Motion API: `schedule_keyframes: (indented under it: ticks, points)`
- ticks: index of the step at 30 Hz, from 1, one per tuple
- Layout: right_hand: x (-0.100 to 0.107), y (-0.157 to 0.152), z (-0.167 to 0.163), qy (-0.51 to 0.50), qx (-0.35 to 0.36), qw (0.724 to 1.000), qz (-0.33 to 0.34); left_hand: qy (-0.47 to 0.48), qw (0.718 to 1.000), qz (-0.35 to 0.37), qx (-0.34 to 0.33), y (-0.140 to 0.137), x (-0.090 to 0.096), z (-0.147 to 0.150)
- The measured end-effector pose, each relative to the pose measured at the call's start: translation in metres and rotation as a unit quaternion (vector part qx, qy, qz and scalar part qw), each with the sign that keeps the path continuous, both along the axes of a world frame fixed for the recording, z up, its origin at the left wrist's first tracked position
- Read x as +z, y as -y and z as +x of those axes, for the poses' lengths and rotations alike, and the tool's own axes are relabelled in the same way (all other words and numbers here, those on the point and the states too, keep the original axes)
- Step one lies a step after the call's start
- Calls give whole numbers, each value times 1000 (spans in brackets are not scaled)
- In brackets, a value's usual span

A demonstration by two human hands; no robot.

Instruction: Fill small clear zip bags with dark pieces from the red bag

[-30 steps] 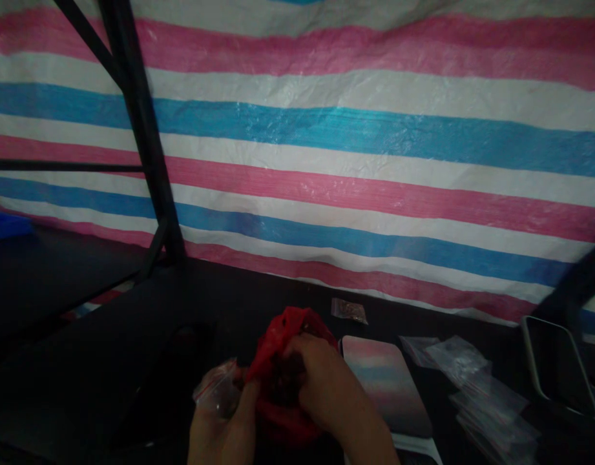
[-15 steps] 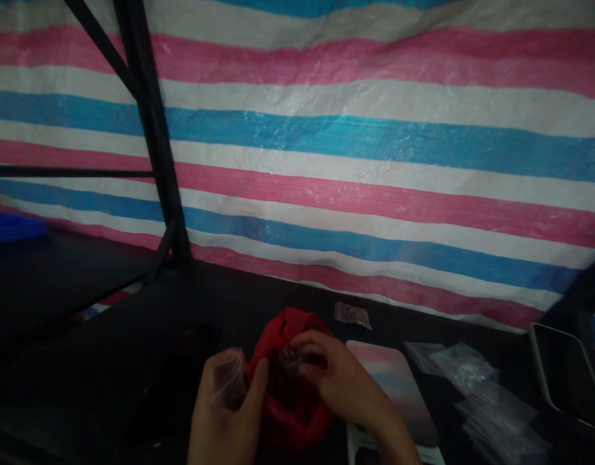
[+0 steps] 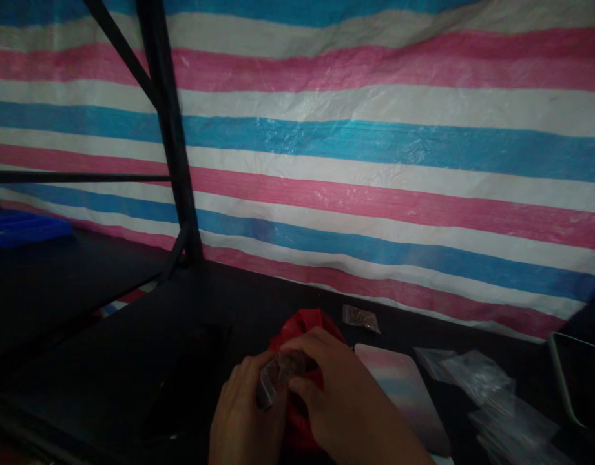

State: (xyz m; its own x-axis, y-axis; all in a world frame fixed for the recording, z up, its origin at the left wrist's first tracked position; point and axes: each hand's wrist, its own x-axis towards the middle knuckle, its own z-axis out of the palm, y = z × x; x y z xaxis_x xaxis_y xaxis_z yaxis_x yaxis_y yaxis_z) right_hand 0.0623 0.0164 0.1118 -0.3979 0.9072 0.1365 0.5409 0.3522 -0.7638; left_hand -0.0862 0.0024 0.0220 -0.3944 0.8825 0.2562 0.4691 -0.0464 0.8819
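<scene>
My left hand [image 3: 246, 407] is closed round a small clear zip bag [image 3: 268, 384], whose mouth faces my other hand. My right hand [image 3: 331, 381] pinches a clump of small brown pieces [image 3: 291, 365] right at the bag's opening. The pieces are too dim to name. Behind and below both hands stands a red plastic bag [image 3: 302, 323] with its top open; the hands hide most of its inside. A filled small zip bag [image 3: 361, 318] with brown bits lies beyond it, to the right.
A flat scale with a shiny plate [image 3: 404, 394] lies right of the red bag. Several clear zip bags [image 3: 491, 387] are spread farther right, beside a phone [image 3: 581, 381]. A black frame post [image 3: 174, 142] stands left, a blue tray [image 3: 26, 229] beyond it. Striped sheeting [image 3: 375, 181] hangs behind.
My right hand has come up out of the red bag with brown pieces and moved left to the zip bag. My left hand has moved right to meet it. The view has shifted slightly.
</scene>
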Motion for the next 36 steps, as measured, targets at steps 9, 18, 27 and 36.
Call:
schedule_keyframes:
  ticks: [9,18,27,36]
  points:
    - [3,1,-12,45,77,995,45,98,994,-23,-51,-3,-11,0]
    - [3,-4,-7,-62,61,995,41,187,975,17,-122,-6,-16,1]
    - [-1,-14,13,-89,-40,994,41,245,968,27,-52,-3,-3,6]
    - [-17,-15,12,-61,-45,996,47,203,972,117,-4,3,2,-7]
